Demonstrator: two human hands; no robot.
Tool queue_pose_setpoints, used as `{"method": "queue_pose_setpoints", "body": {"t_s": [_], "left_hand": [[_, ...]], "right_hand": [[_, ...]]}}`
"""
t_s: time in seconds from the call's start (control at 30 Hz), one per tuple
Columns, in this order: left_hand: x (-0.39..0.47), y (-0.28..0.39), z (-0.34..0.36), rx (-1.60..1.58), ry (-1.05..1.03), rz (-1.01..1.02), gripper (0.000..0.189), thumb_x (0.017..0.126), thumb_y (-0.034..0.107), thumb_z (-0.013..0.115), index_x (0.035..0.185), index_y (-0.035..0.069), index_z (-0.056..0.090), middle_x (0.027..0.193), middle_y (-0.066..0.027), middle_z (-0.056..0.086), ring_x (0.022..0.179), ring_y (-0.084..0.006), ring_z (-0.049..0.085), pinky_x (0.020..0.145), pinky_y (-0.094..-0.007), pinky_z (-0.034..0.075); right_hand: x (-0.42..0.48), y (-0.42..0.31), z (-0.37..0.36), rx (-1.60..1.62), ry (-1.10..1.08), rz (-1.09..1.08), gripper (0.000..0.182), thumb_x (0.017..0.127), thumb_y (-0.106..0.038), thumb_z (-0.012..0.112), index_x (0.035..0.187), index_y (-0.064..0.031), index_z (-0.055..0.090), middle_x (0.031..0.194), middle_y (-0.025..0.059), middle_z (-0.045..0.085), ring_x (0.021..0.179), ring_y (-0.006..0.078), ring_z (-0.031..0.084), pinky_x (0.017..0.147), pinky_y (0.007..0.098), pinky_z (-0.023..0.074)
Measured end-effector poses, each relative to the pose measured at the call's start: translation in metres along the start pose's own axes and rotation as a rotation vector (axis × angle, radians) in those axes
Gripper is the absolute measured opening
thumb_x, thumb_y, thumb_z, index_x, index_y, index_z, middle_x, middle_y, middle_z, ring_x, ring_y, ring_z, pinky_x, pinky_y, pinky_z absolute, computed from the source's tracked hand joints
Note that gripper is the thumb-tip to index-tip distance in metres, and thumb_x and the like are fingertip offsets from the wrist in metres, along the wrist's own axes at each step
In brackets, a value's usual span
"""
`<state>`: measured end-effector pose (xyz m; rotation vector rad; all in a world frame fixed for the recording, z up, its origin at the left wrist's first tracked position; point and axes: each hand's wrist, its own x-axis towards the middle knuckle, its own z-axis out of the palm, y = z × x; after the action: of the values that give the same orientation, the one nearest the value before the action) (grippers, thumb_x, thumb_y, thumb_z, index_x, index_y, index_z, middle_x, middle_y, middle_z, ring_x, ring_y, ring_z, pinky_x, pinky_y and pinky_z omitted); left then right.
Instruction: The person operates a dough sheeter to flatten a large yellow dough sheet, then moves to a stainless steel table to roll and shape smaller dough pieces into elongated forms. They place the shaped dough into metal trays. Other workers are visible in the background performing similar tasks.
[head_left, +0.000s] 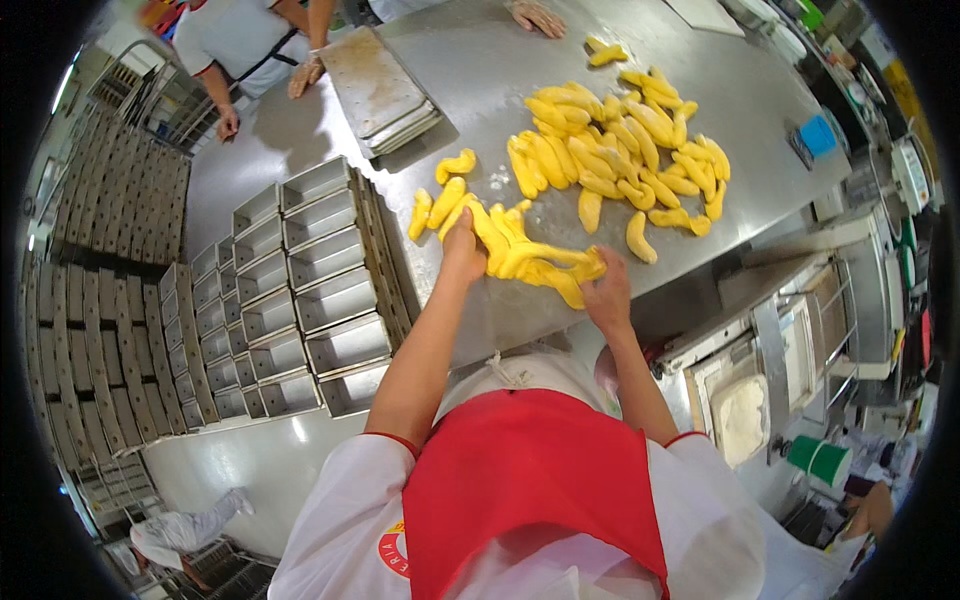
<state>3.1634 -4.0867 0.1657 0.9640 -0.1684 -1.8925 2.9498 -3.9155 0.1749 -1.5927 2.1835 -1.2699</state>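
Note:
Several strands of yellow dough (517, 251) stretch between my two hands above the near edge of the steel table (495, 322). My left hand (463, 247) grips their left end, thumb on top. At the right end, my right hand (607, 289) is closed around the dough. Just beyond my left hand lie a few short dough pieces (448, 201) and a curled one (456, 165). A large heap of yellow dough pieces (611, 146) rests farther off to the right, with a single curved piece (640, 237) near my right hand.
Stacked metal loaf pans (330, 259) stand at the left, close to my left forearm. Flat metal trays (382, 94) are piled at the far side. Co-workers stand across the table, one gloved hand (536, 18) on it. A blue container (816, 136) sits at the right.

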Motion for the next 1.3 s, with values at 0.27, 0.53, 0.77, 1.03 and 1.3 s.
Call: {"method": "queue_pose_setpoints", "body": {"t_s": [0.27,0.53,0.77,1.03,1.3], "left_hand": [[-0.004,0.002,0.045,0.203,0.125,0.068,0.035,0.106,0.031,0.047,0.125,0.002,0.050,0.116,-0.0128,0.058,0.107,-0.0297,0.061,0.094,-0.0489,0.053],[0.063,0.031,0.002,-0.073,0.293,0.134,0.038,0.107,0.032,0.040,0.130,0.004,0.050,0.121,-0.0160,0.061,0.101,-0.0346,0.063,0.091,-0.0540,0.053],[0.027,0.039,0.012,0.190,0.000,0.143,0.039,0.107,0.035,0.041,0.123,0.003,0.055,0.114,-0.0141,0.062,0.100,-0.0313,0.062,0.091,-0.0470,0.053],[-0.016,-0.001,-0.021,0.879,0.188,0.540,0.053,0.094,0.012,0.058,0.142,0.000,0.038,0.130,-0.0177,0.048,0.123,-0.0326,0.049,0.106,-0.0426,0.041],[-0.016,-0.014,-0.039,0.853,-0.050,0.649,0.065,0.080,-0.009,0.055,0.142,0.002,0.036,0.126,-0.0130,0.050,0.118,-0.0233,0.051,0.104,-0.0366,0.042]], "right_hand": [[0.037,-0.055,0.066,-0.025,-0.308,-0.321,0.045,0.074,-0.006,0.064,0.119,-0.0100,0.056,0.114,0.0156,0.058,0.110,0.0368,0.056,0.094,0.0498,0.0442],[0.004,-0.010,-0.019,0.150,-0.356,-0.287,0.026,0.075,-0.006,0.065,0.101,-0.0046,0.062,0.097,0.0133,0.063,0.086,0.0305,0.063,0.074,0.0411,0.0523],[0.033,0.013,-0.156,0.407,0.025,0.249,0.018,0.086,-0.001,0.062,0.104,-0.0015,0.056,0.084,0.0008,0.057,0.078,0.0094,0.055,0.069,0.0239,0.0464],[0.080,-0.027,-0.048,-0.199,-0.063,-0.233,0.057,0.077,-0.012,0.065,0.132,-0.0018,0.054,0.130,0.0245,0.054,0.121,0.0416,0.052,0.106,0.0494,0.0402],[0.074,-0.082,0.106,0.161,-0.495,-0.282,0.044,0.086,-0.010,0.061,0.130,-0.0061,0.057,0.133,0.0198,0.055,0.124,0.0393,0.051,0.106,0.0461,0.0403]]}}
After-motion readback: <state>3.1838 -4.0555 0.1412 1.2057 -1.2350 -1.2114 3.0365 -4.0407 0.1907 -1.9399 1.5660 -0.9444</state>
